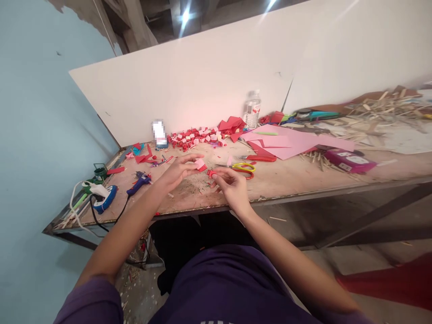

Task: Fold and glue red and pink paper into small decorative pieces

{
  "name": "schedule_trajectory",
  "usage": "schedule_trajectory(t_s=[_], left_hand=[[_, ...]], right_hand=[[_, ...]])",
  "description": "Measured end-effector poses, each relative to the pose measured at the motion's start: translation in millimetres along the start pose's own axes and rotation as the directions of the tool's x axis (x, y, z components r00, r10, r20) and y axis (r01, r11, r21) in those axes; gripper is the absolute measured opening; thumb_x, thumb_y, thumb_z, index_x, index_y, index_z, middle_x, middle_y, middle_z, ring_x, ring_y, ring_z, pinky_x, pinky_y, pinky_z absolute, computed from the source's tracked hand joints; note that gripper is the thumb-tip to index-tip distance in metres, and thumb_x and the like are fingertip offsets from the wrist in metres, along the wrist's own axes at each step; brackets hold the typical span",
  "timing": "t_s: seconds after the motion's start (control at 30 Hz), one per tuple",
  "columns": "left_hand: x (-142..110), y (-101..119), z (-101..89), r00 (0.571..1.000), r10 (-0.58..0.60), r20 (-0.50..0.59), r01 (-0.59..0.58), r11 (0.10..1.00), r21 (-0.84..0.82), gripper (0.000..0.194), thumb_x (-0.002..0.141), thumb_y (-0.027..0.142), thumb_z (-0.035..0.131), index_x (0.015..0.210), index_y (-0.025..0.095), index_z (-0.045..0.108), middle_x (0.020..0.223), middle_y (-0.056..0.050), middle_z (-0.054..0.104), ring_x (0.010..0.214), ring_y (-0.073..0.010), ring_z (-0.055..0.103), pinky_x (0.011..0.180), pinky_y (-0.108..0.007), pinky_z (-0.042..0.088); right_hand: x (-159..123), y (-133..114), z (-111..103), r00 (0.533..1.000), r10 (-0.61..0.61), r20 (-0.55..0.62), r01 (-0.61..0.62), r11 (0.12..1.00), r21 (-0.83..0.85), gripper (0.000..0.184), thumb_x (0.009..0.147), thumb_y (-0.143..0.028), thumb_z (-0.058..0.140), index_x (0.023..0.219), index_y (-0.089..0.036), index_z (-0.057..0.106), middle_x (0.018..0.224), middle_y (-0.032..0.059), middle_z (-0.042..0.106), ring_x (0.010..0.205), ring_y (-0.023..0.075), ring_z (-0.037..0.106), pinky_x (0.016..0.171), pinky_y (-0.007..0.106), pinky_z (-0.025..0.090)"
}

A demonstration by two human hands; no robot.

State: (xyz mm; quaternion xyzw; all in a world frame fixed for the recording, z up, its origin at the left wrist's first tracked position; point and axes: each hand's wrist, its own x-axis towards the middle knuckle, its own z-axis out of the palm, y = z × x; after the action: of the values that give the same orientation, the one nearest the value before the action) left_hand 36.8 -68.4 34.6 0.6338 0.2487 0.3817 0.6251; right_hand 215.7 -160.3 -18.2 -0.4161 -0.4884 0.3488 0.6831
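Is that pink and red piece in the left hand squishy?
The pink and red piece looks papery, so squeezing might dent it. It's probably light, being small enough for the left hand to pinch. Its flat sides suggest it'd slide, not roll.

So I've just got one feed on my screen here, the head cam. It looks forward and steeply down from the wearer's head, so the shirt (pixel 216 288) fills the bottom edge and the forearms (pixel 135 225) reach up and away from me. The left hand (pixel 182 169) and right hand (pixel 234 185) land around mid-frame, pretty near the lens. It's super wide: I get the bench (pixel 189 199) across the middle, board (pixel 185 90) behind, wall (pixel 33 135) on the left, lights (pixel 185 17) up top. Kinda tilted too, since the board's top edge climbs rightward.
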Motion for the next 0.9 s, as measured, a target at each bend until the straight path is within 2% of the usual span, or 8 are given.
schedule_trajectory(t_s=[0.1, 0.23, 0.37, 0.47, 0.57, 0.7, 0.8, 0.9], left_hand=[[9.3, -7.0, 0.8, 1.000, -0.007, 0.026, 0.009, 0.994, -0.105, 0.035, 0.071, 0.020, 0.085, 0.104, 0.018, 0.074, 0.104, -0.005, 0.071, 0.103, -0.0211, 0.069, 0.107, -0.042, 0.050], [14.4, -21.0, -3.8, 0.998, 0.034, 0.054, -0.024, 0.985, -0.172, 0.039, 0.068, 0.014, 0.085, 0.103, 0.021, 0.067, 0.097, -0.001, 0.069, 0.095, -0.0173, 0.068, 0.099, -0.037, 0.052], [9.7, -33.2, -4.3, 0.991, 0.094, 0.094, -0.081, 0.988, -0.129, 0.045, 0.065, 0.015, 0.088, 0.105, 0.021, 0.067, 0.104, -0.002, 0.067, 0.090, -0.0158, 0.065, 0.090, -0.033, 0.055], [6.9, -38.1, -1.6, 0.985, 0.122, 0.118, -0.112, 0.990, -0.091, 0.047, 0.064, 0.016, 0.090, 0.106, 0.021, 0.068, 0.106, -0.002, 0.065, 0.088, -0.0163, 0.064, 0.087, -0.035, 0.058], [6.3, -39.3, 1.0, 0.985, 0.129, 0.118, -0.122, 0.990, -0.068, 0.046, 0.064, 0.018, 0.091, 0.104, 0.021, 0.069, 0.105, -0.002, 0.064, 0.087, -0.0168, 0.065, 0.086, -0.038, 0.061], [5.9, -38.7, 2.5, 0.986, 0.139, 0.087, -0.136, 0.990, -0.035, 0.045, 0.063, 0.021, 0.091, 0.103, 0.019, 0.069, 0.100, -0.002, 0.065, 0.085, -0.0163, 0.065, 0.084, -0.036, 0.061], [4.9, -39.1, 2.9, 0.987, 0.143, 0.072, -0.143, 0.990, -0.005, 0.048, 0.062, 0.023, 0.091, 0.105, 0.020, 0.068, 0.107, -0.003, 0.066, 0.088, -0.0174, 0.066, 0.084, -0.036, 0.060], [3.9, -39.7, 3.0, 0.985, 0.160, 0.064, -0.162, 0.986, 0.031, 0.056, 0.064, 0.023, 0.090, 0.115, 0.024, 0.067, 0.116, -0.004, 0.067, 0.094, -0.0191, 0.067, 0.089, -0.039, 0.060]], right_hand=[[4.8, -3.3, -5.8, 0.997, -0.074, -0.022, 0.072, 0.994, -0.087, 0.027, 0.082, -0.040, 0.076, 0.098, -0.018, 0.074, 0.082, 0.0060, 0.074, 0.059, 0.0184, 0.067, 0.048, 0.027, 0.050], [10.0, -3.8, -12.6, 0.989, -0.148, -0.029, 0.140, 0.972, -0.190, 0.026, 0.084, -0.040, 0.074, 0.097, -0.018, 0.075, 0.081, 0.0065, 0.073, 0.061, 0.0203, 0.069, 0.053, 0.030, 0.052], [5.5, -2.0, -13.0, 0.987, -0.159, -0.028, 0.149, 0.962, -0.228, 0.023, 0.086, -0.040, 0.071, 0.093, -0.018, 0.074, 0.074, 0.0051, 0.071, 0.060, 0.0209, 0.068, 0.056, 0.031, 0.053], [0.4, -2.3, -11.6, 0.984, -0.177, -0.039, 0.157, 0.941, -0.300, 0.021, 0.090, -0.037, 0.065, 0.095, -0.018, 0.073, 0.070, 0.0035, 0.068, 0.057, 0.0196, 0.065, 0.056, 0.030, 0.050], [-2.0, -4.1, -10.8, 0.982, -0.188, -0.025, 0.166, 0.915, -0.367, 0.018, 0.091, -0.035, 0.062, 0.095, -0.019, 0.070, 0.080, 0.0050, 0.071, 0.055, 0.0169, 0.060, 0.054, 0.029, 0.046], [-2.1, -5.7, -10.8, 0.982, -0.190, -0.010, 0.172, 0.905, -0.388, 0.015, 0.091, -0.035, 0.061, 0.091, -0.021, 0.066, 0.094, 0.0067, 0.072, 0.056, 0.0161, 0.058, 0.054, 0.029, 0.045], [-2.2, -5.7, -11.0, 0.984, -0.177, -0.007, 0.160, 0.903, -0.399, 0.014, 0.092, -0.035, 0.061, 0.090, -0.022, 0.066, 0.088, 0.0060, 0.071, 0.059, 0.0178, 0.059, 0.054, 0.030, 0.045], [-2.6, -6.1, -11.2, 0.986, -0.165, 0.002, 0.152, 0.906, -0.396, 0.014, 0.092, -0.035, 0.060, 0.091, -0.022, 0.066, 0.078, 0.0044, 0.067, 0.060, 0.0196, 0.060, 0.055, 0.030, 0.044]])
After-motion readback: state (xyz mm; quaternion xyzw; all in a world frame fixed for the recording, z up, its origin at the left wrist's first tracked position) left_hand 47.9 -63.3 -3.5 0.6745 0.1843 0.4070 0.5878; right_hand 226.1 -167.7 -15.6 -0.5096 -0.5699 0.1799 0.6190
